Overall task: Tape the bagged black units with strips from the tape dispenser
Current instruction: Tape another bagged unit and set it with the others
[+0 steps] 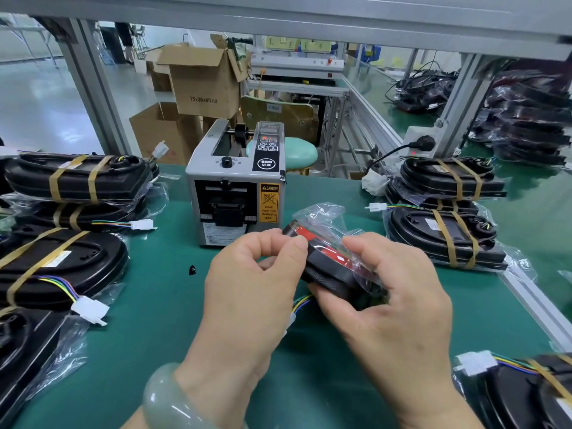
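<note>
The bagged unit [328, 267] is up off the green surface [161, 320], in front of the dispenser [236, 184]. Its long side runs from upper left to lower right. The left hand [257, 280] pinches its top end. The right hand [390, 301] grips its lower end.

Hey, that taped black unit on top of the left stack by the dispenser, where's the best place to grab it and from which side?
Grip the taped black unit across its narrow width, between the two tan tape bands, coming from above. It lies flat on the stack, long axis left to right, so both long edges are exposed. Avoid the right end, where the wires and white connector stick out.
</note>
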The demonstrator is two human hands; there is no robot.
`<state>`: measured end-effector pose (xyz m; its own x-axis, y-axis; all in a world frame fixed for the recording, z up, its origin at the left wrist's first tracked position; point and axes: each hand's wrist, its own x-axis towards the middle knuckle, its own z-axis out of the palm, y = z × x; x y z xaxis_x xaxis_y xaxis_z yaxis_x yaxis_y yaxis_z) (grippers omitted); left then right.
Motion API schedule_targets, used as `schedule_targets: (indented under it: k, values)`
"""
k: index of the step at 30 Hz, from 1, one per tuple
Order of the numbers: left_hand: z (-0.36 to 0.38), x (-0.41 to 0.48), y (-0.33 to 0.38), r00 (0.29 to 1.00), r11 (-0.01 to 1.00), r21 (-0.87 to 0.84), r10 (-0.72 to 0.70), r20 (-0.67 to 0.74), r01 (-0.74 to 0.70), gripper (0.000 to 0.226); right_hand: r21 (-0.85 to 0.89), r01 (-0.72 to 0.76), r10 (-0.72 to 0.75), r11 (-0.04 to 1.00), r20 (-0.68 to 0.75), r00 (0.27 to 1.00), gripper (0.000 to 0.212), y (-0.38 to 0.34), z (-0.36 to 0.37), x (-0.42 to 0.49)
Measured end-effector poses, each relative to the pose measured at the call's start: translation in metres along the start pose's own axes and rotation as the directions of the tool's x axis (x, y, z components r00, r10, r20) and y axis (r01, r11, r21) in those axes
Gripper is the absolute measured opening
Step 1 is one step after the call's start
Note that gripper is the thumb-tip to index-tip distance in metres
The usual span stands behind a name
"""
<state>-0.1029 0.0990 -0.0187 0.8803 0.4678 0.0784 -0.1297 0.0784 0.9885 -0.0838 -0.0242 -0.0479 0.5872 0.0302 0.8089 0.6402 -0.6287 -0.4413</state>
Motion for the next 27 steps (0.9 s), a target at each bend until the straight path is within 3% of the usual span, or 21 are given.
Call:
schedule_targets:
  k: [14,16,18,22,24,27]
  values:
    - [-0.005,0.005,-0.001,0.998,0.999,-0.014,-0.049,0.027,0.050,0.016,-0.030,-0.008,0.008,1.000,0.011,1.000,0.044,-0.002,0.001,0.000]
    - [-0.005,0.006,-0.003,0.995,0.995,-0.024,-0.095,0.033,0.095,0.006,-0.029,-0.009,0.009,1.000,0.003,1.000,0.044,-0.002,0.002,0.000]
    - [-0.009,0.010,-0.006,0.983,0.984,-0.031,-0.174,0.055,0.176,0.019,-0.029,-0.005,0.005,1.000,-0.005,1.000,0.044,-0.001,0.002,-0.001]
    - [-0.013,0.015,0.000,0.932,0.944,-0.076,-0.300,0.206,0.321,0.007,-0.015,-0.013,0.012,1.000,-0.018,1.000,0.044,0.001,0.002,-0.001]
    - [-0.014,0.018,0.000,0.931,0.951,-0.058,-0.284,0.228,0.304,0.017,-0.009,-0.017,0.017,1.000,-0.016,1.000,0.045,0.001,0.003,-0.001]
    - [-0.014,0.022,-0.002,0.919,0.960,0.008,-0.271,0.285,0.280,0.056,0.004,-0.029,0.029,1.000,-0.004,1.000,0.046,0.002,0.002,-0.001]
